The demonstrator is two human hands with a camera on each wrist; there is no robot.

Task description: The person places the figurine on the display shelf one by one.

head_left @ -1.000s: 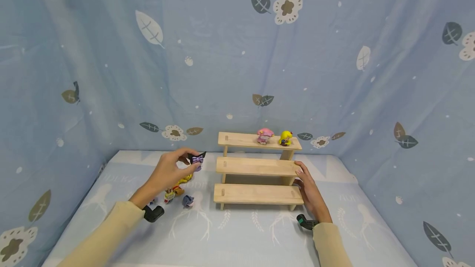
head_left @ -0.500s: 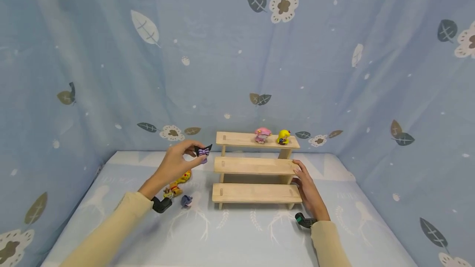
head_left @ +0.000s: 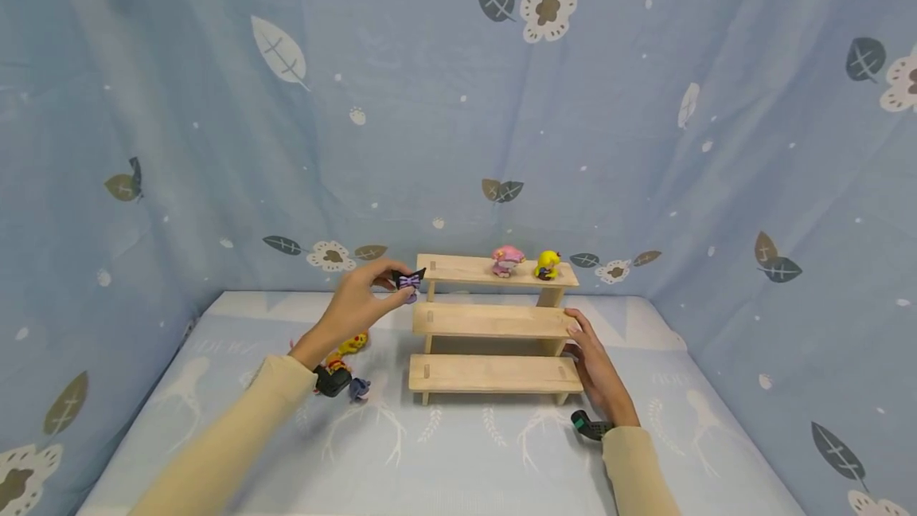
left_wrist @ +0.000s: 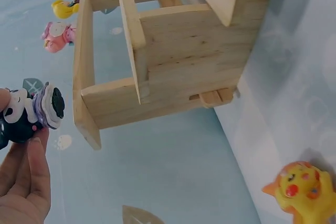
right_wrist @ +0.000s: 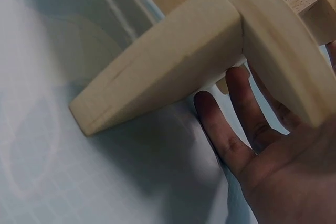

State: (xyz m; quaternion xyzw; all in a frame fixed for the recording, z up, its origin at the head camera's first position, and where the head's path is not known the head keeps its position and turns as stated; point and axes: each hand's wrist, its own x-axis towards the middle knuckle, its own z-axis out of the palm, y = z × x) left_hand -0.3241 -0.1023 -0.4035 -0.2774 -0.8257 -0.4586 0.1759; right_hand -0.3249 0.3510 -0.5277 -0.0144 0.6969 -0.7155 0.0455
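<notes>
No text can be read.

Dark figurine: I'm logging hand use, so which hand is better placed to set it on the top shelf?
Probably the left hand: it pinches the figurine near the left end of the top shelf; the right hand touches the right end of the middle shelf.

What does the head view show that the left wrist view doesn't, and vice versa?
Head only: the right hand at the right end of the three-tier pale wooden shelf, and a blue-grey figurine.
Left wrist only: the broad outer face of the shelf's left side panel.
Both: the shelf, the left hand holding a black-and-purple figurine, a pink figurine and a yellow figurine on top.
</notes>
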